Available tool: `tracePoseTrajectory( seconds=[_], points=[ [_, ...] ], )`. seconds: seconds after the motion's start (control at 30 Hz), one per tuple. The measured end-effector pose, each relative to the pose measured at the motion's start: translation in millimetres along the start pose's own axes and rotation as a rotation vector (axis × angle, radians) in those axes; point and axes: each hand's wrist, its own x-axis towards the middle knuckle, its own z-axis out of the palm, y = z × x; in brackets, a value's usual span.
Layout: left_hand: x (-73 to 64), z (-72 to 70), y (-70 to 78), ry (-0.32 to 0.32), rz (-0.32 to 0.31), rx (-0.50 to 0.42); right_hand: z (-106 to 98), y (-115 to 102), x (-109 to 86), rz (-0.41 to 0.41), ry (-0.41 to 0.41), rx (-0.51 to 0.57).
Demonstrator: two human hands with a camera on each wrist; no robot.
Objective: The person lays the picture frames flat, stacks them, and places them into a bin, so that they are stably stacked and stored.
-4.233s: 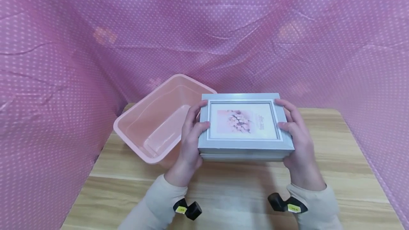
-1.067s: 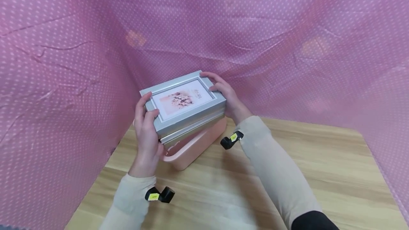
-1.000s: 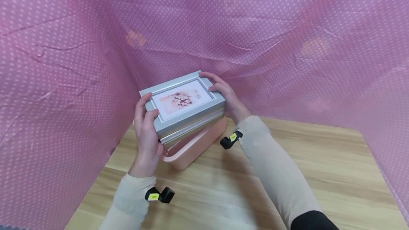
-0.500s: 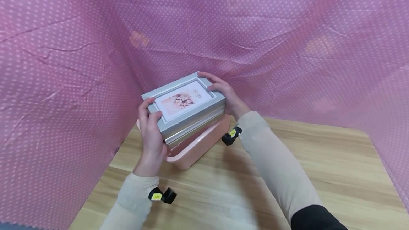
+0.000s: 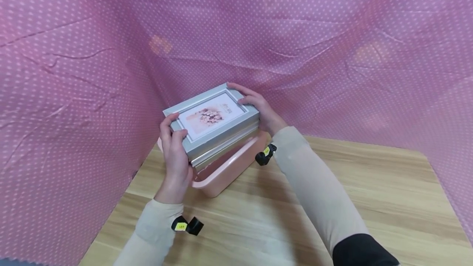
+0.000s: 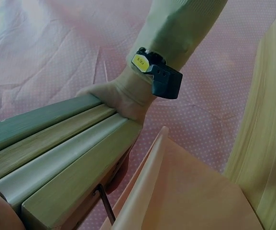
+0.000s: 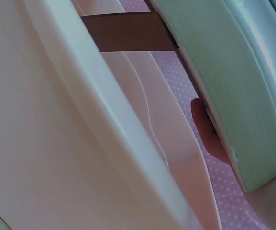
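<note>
A stack of several picture frames (image 5: 210, 116) is held level above the pink plastic bin (image 5: 229, 171), over its opening. The top frame is silver-grey, with a pink flower print. My left hand (image 5: 173, 151) grips the stack's near left end, two digits on the top face. At the far right end, my right hand (image 5: 262, 108) holds it the same way, with fingers reaching underneath. A brown stand leg (image 7: 130, 32) hangs from the bottom frame towards the bin in the right wrist view. The stack hides most of the bin's inside.
The bin stands on a wood-grain table (image 5: 332, 175). Pink dotted cloth (image 5: 295, 32) surrounds the table at the back and both sides. A small black camera is strapped to each sleeved wrist.
Since the earliest frame, both hands have carried the stack left and turned it, from beside the bin to above it. Over the last second, it has barely shifted.
</note>
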Motion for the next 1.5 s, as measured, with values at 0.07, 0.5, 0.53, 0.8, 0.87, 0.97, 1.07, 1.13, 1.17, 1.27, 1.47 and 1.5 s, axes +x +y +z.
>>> tracePoseTrajectory(
  seconds=[0.07, 0.5, 0.53, 0.8, 0.87, 0.97, 1.07, 1.13, 1.17, 1.27, 1.47, 1.5],
  points=[
    [0.9, -0.7, -1.1, -0.003, -0.013, 0.004, 0, 1, 0.8, 0.011, 0.000, -0.003],
    [5.6, -5.1, -4.8, 0.000, -0.040, 0.029, 1, 2, 7.1, 0.061, -0.006, -0.011],
    [5.9, -5.6, -5.2, -0.003, -0.043, 0.028, 1, 2, 7.7, 0.069, -0.004, -0.011],
    [11.7, -11.0, -9.7, -0.006, -0.030, 0.010, 5, 1, 18.8, 0.049, 0.010, -0.006],
    [13.3, -12.1, -11.2, -0.003, -0.028, 0.010, 5, 2, 20.8, 0.052, 0.010, -0.009],
    [14.8, -13.1, -13.0, -0.007, -0.037, 0.000, 5, 5, 22.8, 0.068, 0.014, 0.000],
    [15.9, -13.3, -14.0, -0.006, -0.053, -0.009, 4, 8, 23.7, 0.099, 0.019, 0.007],
    [16.6, -13.5, -14.1, -0.006, -0.070, -0.015, 4, 10, 23.5, 0.128, 0.019, 0.011],
    [17.1, -13.5, -14.0, -0.004, -0.085, -0.012, 3, 11, 23.1, 0.149, 0.020, 0.012],
    [19.0, -14.3, -13.8, -0.009, -0.140, 0.002, 2, 13, 21.2, 0.220, 0.017, 0.011],
    [24.5, -17.4, -16.3, -0.021, -0.227, 0.015, -2, 20, 21.5, 0.271, 0.008, -0.007],
    [25.5, -17.6, -17.3, -0.019, -0.234, 0.026, -2, 22, 22.1, 0.259, 0.002, -0.008]
  ],
)
